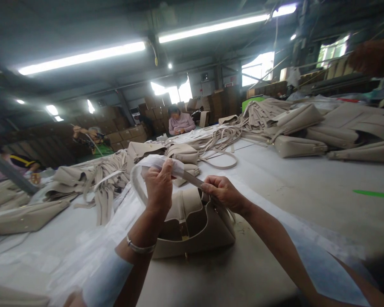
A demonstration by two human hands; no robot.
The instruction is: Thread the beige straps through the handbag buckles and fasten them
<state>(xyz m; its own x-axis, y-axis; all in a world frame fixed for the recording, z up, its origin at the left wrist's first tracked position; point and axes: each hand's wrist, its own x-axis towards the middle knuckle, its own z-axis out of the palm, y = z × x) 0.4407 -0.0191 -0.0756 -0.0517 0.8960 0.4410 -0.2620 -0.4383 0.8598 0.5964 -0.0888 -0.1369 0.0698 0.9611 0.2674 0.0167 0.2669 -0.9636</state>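
Observation:
A beige leather handbag [195,228] stands open on the white table [307,192] right in front of me. Its arched handle [136,185] is wrapped in thin white paper. My left hand [159,187] is closed round the top of the handle, pinching the white wrapping [161,162]. My right hand [222,192] is closed on the handle's right end, just above the bag's rim. A silver bangle [140,247] sits on my left wrist.
Finished beige bags [299,147] and loose straps [220,138] are piled at the right and back. More bags and straps [92,183] lie at the left. A person in pink [180,121] sits at the far end; other people work at far left. Green tape [374,194] marks the table.

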